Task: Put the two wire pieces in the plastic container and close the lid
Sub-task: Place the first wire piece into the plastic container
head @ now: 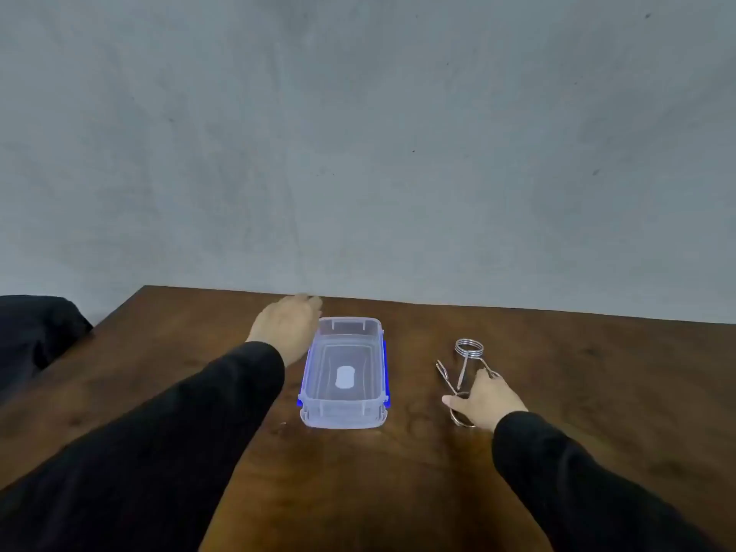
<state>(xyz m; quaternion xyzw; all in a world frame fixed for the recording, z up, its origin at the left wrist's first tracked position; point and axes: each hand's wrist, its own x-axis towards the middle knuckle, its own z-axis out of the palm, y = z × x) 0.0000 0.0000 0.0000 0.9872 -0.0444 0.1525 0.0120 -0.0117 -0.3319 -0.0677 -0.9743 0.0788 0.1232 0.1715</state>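
Observation:
A clear plastic container [343,408] with blue side latches lies lengthwise at the middle of the brown table; I cannot tell whether a lid sits on it. My left hand [287,330] lies flat, palm down, at its far left corner, holding nothing. To the right lie two metal wire pieces: one with a coiled ring [469,348] at its far end, and a twisted one [443,371] that ends in a loop near me. My right hand [484,400] rests over their near ends with thumb and fingers spread, touching the wire but not closed around it.
The brown wooden table [398,492] ends at a grey wall just beyond the container. A dark object [36,332] sits off the table's left edge. Both of my arms are in black sleeves.

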